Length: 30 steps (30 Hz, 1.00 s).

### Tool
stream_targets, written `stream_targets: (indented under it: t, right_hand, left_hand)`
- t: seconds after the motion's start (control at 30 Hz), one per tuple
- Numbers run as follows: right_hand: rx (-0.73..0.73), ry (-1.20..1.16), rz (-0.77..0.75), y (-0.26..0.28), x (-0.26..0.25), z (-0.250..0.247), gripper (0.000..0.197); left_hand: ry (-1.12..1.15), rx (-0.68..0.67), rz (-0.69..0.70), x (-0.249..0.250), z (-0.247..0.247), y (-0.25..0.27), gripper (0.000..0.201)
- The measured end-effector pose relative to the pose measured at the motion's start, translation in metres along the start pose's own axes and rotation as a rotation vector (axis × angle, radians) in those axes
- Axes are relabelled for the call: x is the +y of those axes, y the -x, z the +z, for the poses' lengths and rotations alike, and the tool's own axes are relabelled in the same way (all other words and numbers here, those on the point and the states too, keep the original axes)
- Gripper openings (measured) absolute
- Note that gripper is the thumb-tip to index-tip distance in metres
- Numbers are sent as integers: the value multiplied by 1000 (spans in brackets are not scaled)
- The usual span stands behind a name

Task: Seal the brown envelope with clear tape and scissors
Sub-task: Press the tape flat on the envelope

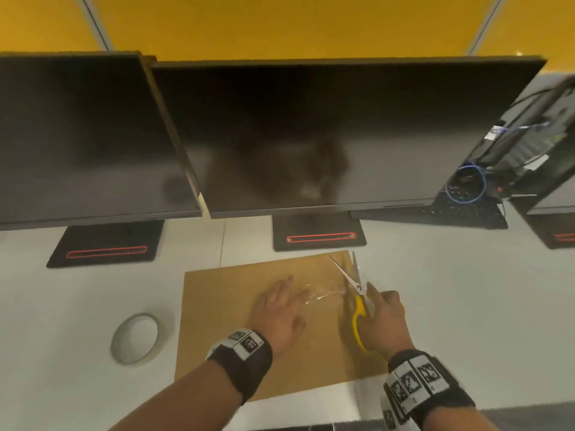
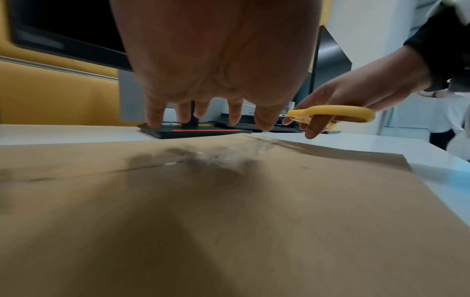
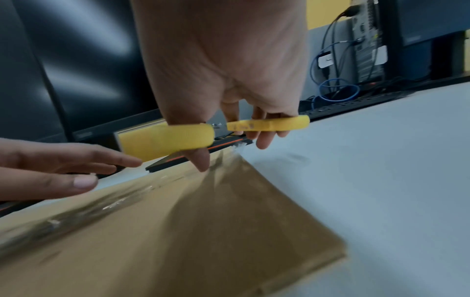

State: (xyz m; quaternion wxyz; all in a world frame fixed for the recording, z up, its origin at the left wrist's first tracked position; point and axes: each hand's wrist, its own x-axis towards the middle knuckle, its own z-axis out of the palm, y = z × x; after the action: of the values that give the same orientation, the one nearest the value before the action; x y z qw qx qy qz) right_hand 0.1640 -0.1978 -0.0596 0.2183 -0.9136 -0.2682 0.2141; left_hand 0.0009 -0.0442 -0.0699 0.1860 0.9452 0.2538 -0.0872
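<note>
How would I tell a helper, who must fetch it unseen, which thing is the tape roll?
On the white desk, look left of the brown envelope, in front of the left monitor's stand. The tape roll lies flat there, the only pale ring.

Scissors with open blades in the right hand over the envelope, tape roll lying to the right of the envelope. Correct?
One thing is off: the tape roll lies left of the envelope, as the head view shows. The rest holds: the right hand holds the scissors, blades open, over the envelope.

Dark monitors (image 1: 326,135) on white desk (image 1: 77,306); keyboard (image 1: 466,213), blue cable (image 1: 466,185) far right.
</note>
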Motion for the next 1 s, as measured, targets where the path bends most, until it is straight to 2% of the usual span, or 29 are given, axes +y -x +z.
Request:
stream_targets:
  t: [0.13, 0.27, 0.37, 0.5, 0.63, 0.8, 1.0]
  right_hand:
    - [-11, -22, 79, 3, 15, -8, 71]
    - [6, -17, 96, 2, 28, -19, 60]
    - [-2, 44, 82, 2, 38, -26, 56]
    - [-32, 150, 64, 9, 45, -30, 37]
    - [-69, 187, 73, 11, 46, -30, 26]
    - [-47, 225, 50, 18, 46, -28, 34]
    - [-78, 364, 42, 19, 36, -32, 33]
  left_hand:
    - [-10, -128, -44, 24, 7, -24, 62]
    - [-15, -184, -89, 33, 13, -30, 70]
    - [-33, -188, -106, 36, 16, -29, 73]
    - [-39, -168, -93, 35, 17, -30, 74]
    - [-53, -175, -87, 32, 17, -31, 74]
    - [-59, -164, -83, 33, 19, -30, 74]
    - [-55, -159, -82, 33, 19, -29, 74]
